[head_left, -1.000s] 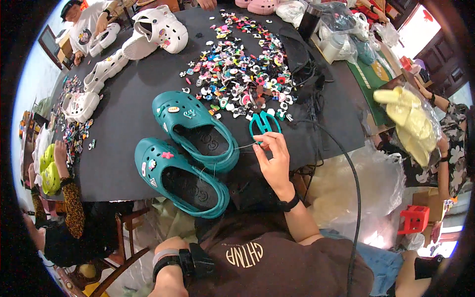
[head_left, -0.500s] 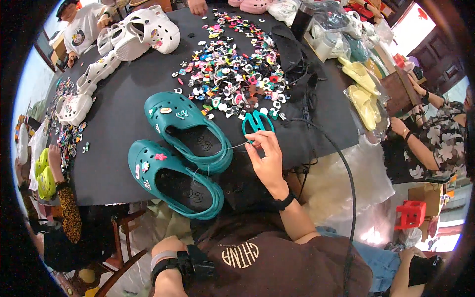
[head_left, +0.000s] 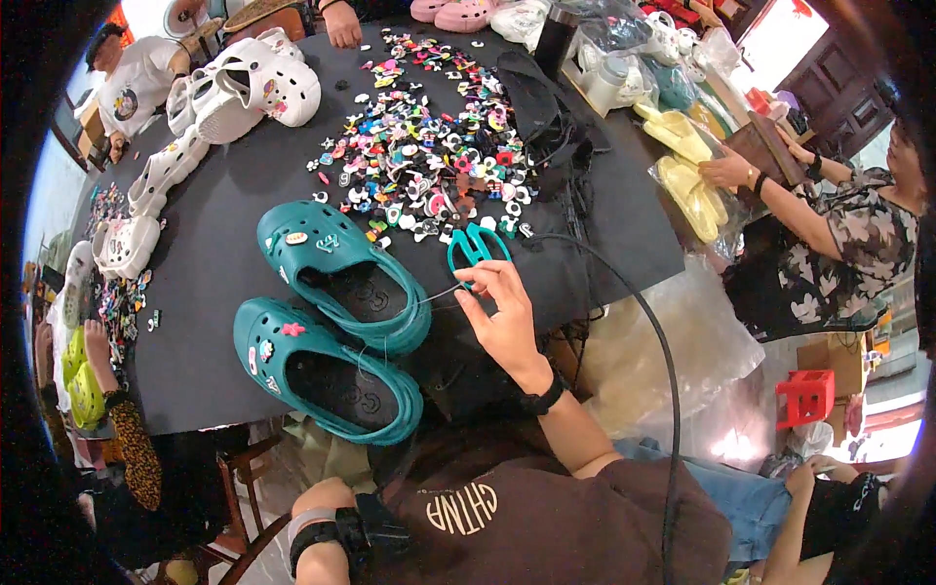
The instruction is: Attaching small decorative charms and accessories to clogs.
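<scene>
Clogs of white foam point(head_left: 255, 86) sit in a row along the far left edge of the black tabletop point(head_left: 224, 195). Nearer you, on the left half, lie two teal clogs point(head_left: 331, 322), side by side and touching, toes pointing away to the left, each with small charms pushed into its upper. Your left hand is out of sight; only that wrist with its dark strap point(head_left: 327, 531) shows at the lower edge, so you cannot tell how it is held. A thin string point(head_left: 429, 295) runs from the upper teal clog to your right hand point(head_left: 502, 317), whose thumb and forefinger pinch its end just right of the clog's heel. Teal-handled scissors point(head_left: 475, 246) lie on the tabletop, just beyond your fingertips. Behind them spreads a wide heap of small coloured shoe charms point(head_left: 419, 156). Far right, another person's hand point(head_left: 723, 171) rests on yellow sandals in clear bags point(head_left: 687, 185).
</scene>
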Demonstrator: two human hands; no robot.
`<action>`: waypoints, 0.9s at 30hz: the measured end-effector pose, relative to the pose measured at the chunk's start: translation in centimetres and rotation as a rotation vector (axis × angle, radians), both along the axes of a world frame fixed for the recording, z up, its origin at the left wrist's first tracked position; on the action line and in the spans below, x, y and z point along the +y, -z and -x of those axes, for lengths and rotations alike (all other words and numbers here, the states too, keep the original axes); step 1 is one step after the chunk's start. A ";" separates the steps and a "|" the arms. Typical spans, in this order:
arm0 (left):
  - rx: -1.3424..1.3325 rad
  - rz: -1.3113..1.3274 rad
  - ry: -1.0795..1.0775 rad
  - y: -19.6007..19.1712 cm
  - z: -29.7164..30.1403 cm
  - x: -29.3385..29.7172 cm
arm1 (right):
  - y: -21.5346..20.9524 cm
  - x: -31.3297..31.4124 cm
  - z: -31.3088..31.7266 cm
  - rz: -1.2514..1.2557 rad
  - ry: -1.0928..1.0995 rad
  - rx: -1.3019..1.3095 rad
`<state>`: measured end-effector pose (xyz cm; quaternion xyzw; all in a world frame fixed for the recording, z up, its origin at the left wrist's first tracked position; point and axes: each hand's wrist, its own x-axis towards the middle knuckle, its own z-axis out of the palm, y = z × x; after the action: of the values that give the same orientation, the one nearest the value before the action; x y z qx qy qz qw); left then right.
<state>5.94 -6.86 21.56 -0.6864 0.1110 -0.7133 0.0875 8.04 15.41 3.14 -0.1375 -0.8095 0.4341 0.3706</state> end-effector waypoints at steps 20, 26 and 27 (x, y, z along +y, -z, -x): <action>-0.528 0.998 -0.707 7.1 1.5 -4.5 | -2.3 -0.2 -1.8 0.377 -0.023 0.075; -1.121 1.240 -1.694 12.7 2.6 -3.1 | -7.1 -3.1 0.1 -0.094 -0.359 0.020; -1.134 1.287 -1.707 13.5 2.6 -3.4 | -8.0 -3.8 0.7 -0.198 -0.422 -0.009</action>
<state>3.32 -10.28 8.10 -0.0463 -0.8072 -0.5501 0.2088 7.29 11.61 11.13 0.0699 -0.8606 0.4199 0.2796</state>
